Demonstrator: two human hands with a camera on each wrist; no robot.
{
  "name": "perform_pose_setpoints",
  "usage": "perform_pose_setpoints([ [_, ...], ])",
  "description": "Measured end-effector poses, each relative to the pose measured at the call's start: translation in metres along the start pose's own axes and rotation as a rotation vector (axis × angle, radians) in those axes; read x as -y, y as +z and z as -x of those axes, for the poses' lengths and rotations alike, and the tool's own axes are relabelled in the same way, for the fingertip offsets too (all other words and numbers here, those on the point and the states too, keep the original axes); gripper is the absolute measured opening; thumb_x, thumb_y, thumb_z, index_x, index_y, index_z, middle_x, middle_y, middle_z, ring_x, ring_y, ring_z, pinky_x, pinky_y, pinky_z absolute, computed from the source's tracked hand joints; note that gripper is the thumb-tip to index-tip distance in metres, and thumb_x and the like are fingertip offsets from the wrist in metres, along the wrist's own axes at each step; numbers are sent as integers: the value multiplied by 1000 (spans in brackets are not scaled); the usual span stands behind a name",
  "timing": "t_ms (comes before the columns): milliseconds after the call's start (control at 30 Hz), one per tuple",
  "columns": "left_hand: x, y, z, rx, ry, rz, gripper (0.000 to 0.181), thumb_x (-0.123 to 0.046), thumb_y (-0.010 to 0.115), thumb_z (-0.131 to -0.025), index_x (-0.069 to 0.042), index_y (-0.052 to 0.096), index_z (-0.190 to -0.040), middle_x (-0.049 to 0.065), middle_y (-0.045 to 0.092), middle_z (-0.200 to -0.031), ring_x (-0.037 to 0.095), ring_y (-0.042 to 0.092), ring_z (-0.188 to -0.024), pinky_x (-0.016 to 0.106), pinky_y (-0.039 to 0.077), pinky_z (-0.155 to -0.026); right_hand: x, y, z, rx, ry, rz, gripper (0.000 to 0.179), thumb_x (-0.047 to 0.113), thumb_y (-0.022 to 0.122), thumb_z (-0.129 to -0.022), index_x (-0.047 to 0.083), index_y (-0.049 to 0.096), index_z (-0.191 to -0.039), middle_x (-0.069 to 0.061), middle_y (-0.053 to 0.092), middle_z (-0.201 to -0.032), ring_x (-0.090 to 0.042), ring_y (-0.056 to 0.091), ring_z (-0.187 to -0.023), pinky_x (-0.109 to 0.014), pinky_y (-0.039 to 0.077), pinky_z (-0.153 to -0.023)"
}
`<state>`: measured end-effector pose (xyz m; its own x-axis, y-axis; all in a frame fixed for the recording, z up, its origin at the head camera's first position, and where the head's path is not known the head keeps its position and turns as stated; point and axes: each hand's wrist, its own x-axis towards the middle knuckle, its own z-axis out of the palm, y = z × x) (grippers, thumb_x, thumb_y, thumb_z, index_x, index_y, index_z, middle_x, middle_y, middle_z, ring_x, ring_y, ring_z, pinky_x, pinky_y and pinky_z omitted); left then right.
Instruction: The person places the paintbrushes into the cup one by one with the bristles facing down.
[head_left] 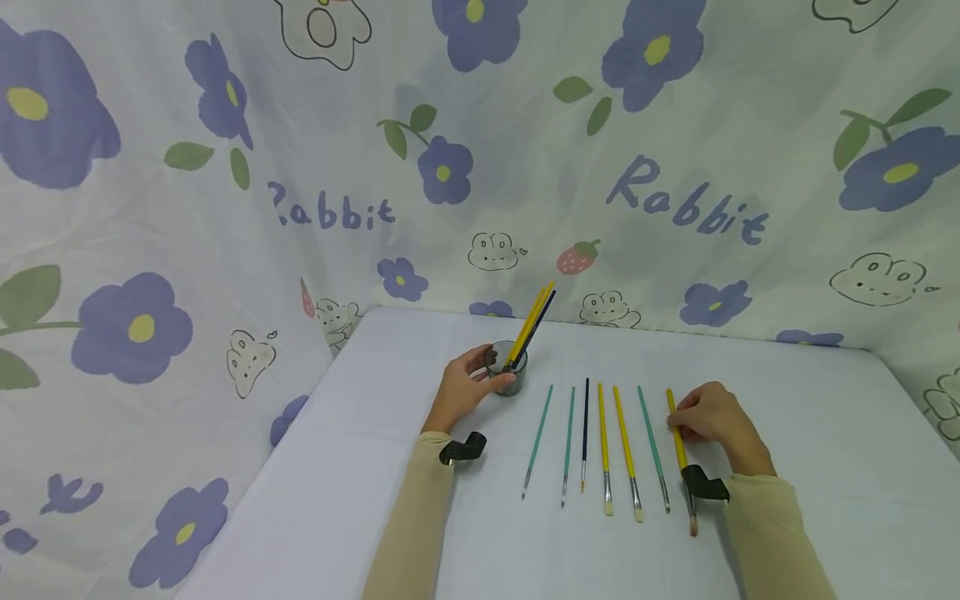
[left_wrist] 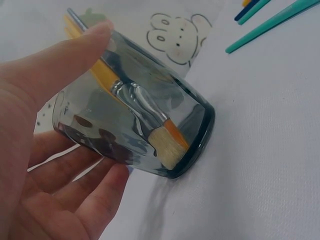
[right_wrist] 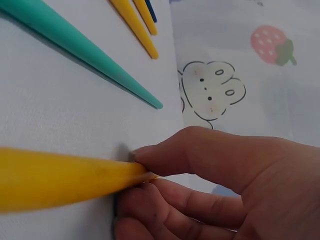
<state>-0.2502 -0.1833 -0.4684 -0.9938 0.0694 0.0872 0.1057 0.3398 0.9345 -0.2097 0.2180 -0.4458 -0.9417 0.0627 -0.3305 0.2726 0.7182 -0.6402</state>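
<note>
My left hand (head_left: 459, 390) grips a smoky clear glass cup (head_left: 510, 387), thumb on one side and fingers round the other. Leaning in the cup are yellow paintbrushes (head_left: 529, 323) and a dark blue one (head_left: 542, 321), handles up; in the left wrist view their bristles (left_wrist: 170, 150) rest near the cup's bottom. At the right end of a row of brushes, my right hand (head_left: 716, 417) pinches a yellow paintbrush (right_wrist: 65, 180) near its handle end, between thumb and fingers. Its brown bristles (head_left: 693, 527) point toward me, and a black wrist mount covers part of it.
Between the hands lie teal brushes (head_left: 537, 442), a dark blue brush (head_left: 586, 425) and two yellow brushes (head_left: 603, 433), side by side on the white tabletop (head_left: 360, 500). A flower-printed curtain (head_left: 525, 167) hangs behind the table's back edge.
</note>
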Motion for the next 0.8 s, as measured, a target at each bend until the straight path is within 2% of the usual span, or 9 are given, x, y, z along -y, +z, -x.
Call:
perform_pose_setpoints([
  [400,1,0,0,-4,-12,-16,85,-41,91,-79,-12,55,-150,11,64,-142,31,57,-140,44,54,-113,1,-4,1,-25,-14,3,35,21,70,-93,-11,67,-107,-13,69,-81,-17,64,-68,-26,59,-60],
  [800,-1,0,1,2,0,8,85,-41,91,-79,-11,55,-150,12,65,-140,31,57,-139,44,54,-113,-2,-15,3,-62,-47,-155,43,19,64,-97,-15,62,-123,-23,73,-99,-14,71,-73,-27,65,-65],
])
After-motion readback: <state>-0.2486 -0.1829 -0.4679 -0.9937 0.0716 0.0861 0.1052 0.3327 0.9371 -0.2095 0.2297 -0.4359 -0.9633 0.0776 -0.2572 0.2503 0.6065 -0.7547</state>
